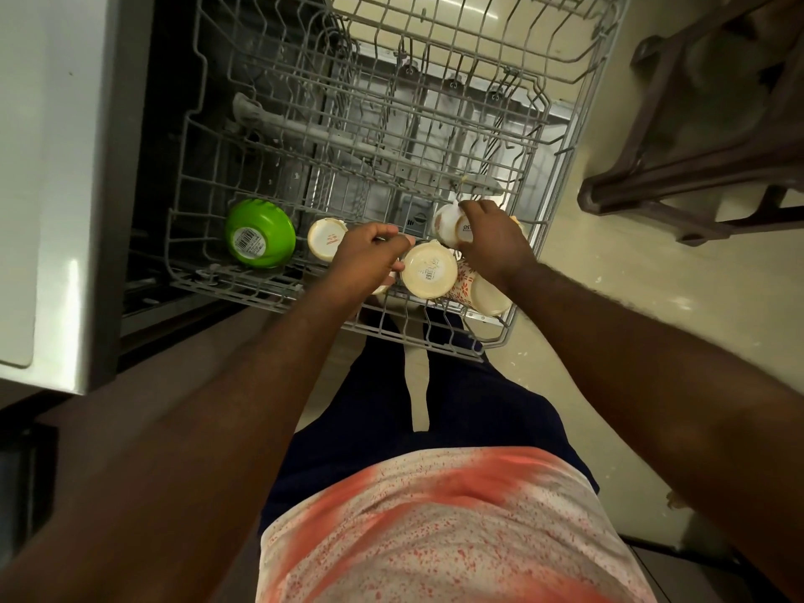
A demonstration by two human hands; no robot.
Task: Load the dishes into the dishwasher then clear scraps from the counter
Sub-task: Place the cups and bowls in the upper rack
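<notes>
The grey wire dishwasher rack (pixel 565 137) is pulled out in front of me. At its near edge a green bowl (pixel 259 239) lies upside down, with a cream cup (pixel 325 239) beside it. My left hand (pixel 363 254) has its fingers curled against a cream bowl (pixel 428 270) that sits bottom up. My right hand (pixel 489 237) grips a small white cup (pixel 448 224) tilted on its side. A patterned cup (pixel 483 291) lies under my right wrist. What sits beneath my left palm is hidden.
The open dishwasher cavity (pixel 174 124) and a stainless panel (pixel 65 189) lie to the left. A dark wooden chair frame (pixel 705 158) stands on the pale floor to the right. The far half of the rack holds no dishes.
</notes>
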